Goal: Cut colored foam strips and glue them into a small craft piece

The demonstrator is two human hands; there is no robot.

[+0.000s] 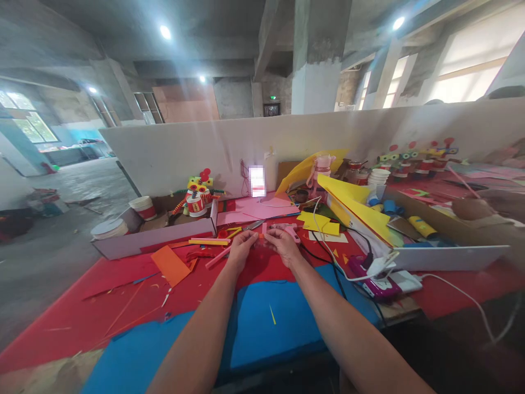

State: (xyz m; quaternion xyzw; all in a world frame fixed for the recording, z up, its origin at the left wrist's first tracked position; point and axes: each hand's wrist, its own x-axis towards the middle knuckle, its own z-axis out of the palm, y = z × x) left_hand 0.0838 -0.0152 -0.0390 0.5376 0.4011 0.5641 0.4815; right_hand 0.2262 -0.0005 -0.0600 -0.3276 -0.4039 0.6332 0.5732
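My left hand point(243, 249) and my right hand point(283, 246) meet over the middle of the table, fingertips pinched close together. Between them is a small orange paper piece point(261, 236), partly hidden by the fingers. A short pink strip point(264, 226) stands up just behind it; whether the two are joined I cannot tell. A pink glue gun point(290, 232) lies just beyond my right hand. Scissors point(255, 224) rest behind my left fingers. Pink and yellow strips point(209, 242) and an orange paper sheet point(170, 265) lie to the left.
A cardboard box point(151, 238) at left holds paper cups and a robot-like cup figure point(197, 197). Yellow sheets point(353, 202) lean against a box of tubes at right. White cables run to a purple power strip point(375, 282). A blue sheet point(279, 323) covers the near edge.
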